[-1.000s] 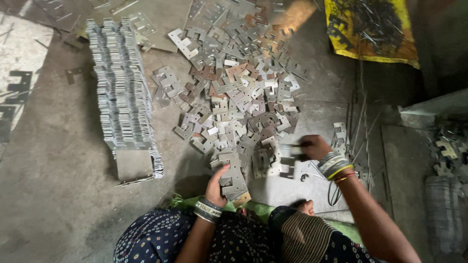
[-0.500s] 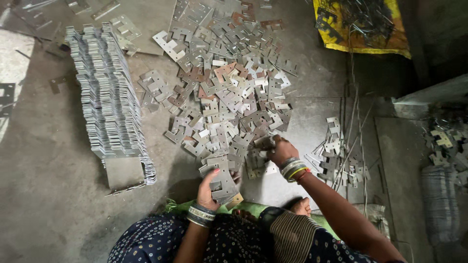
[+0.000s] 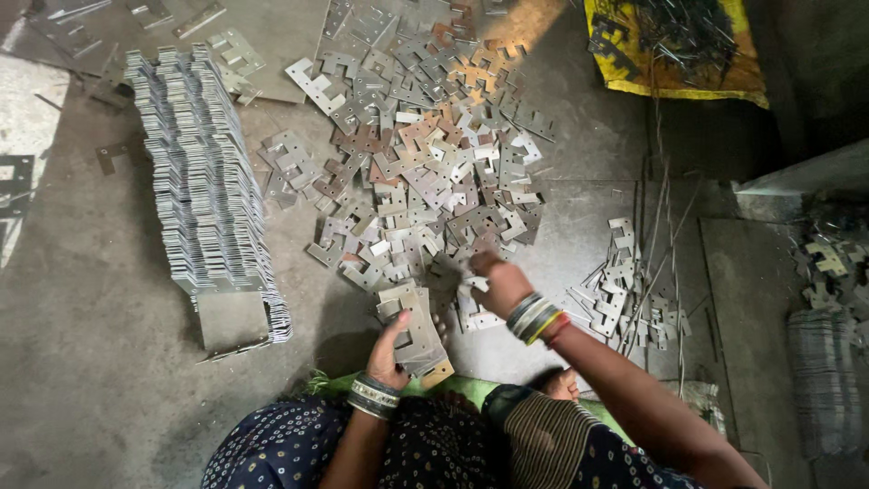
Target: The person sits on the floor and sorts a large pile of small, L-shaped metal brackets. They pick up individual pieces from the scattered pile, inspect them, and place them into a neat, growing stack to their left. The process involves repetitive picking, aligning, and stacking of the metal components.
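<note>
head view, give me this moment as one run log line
left hand: holds stack of metal plates | right hand: reaching into loose plate pile on floor | stacked plate row: at left, untouched

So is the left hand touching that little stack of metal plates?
Touching. The head view shows the left hand gripping the small stack of plates, thumb over its edge.

The scattered plates [image 3: 425, 181] are thin sheet metal, dull grey with a faint sheen, some tinged rusty brown. The small stack [image 3: 418, 335] gripped by the left hand [image 3: 391, 349] looks like the same matt metal. The floor [image 3: 81, 362] is rough, dusty concrete. The yellow sheet [image 3: 674, 68] seems woven plastic, though it is dim there.
</note>
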